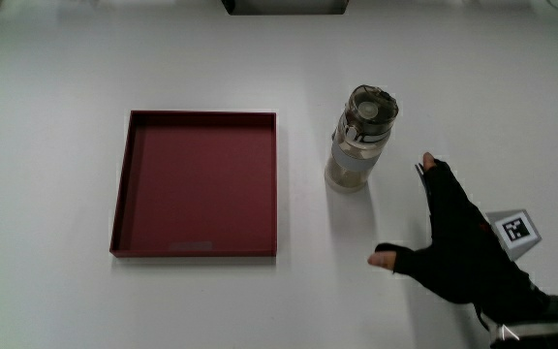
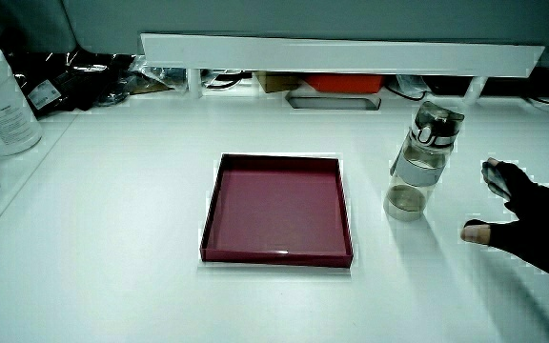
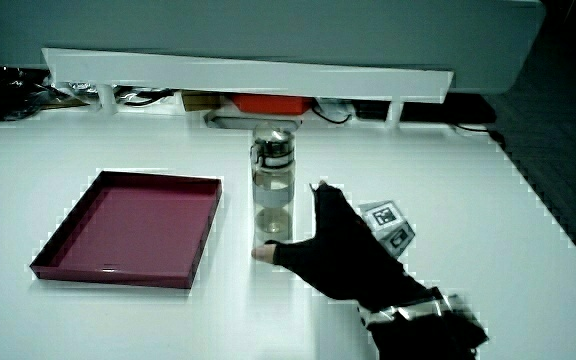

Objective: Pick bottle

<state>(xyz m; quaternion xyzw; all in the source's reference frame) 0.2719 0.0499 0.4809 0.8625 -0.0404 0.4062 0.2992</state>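
Hand (image 1: 463, 247) hovered low over counter (image 1: 56, 87), nearer the person than bottle (image 1: 360, 139), thumb & fingers spread wide, holding nothing, w/ patterned cube (image 1: 513, 231) on its back. Bottle stood upright on counter just beside red tray (image 1: 124, 184), apart from hand. Low partition (image 2: 341, 52) farthest.
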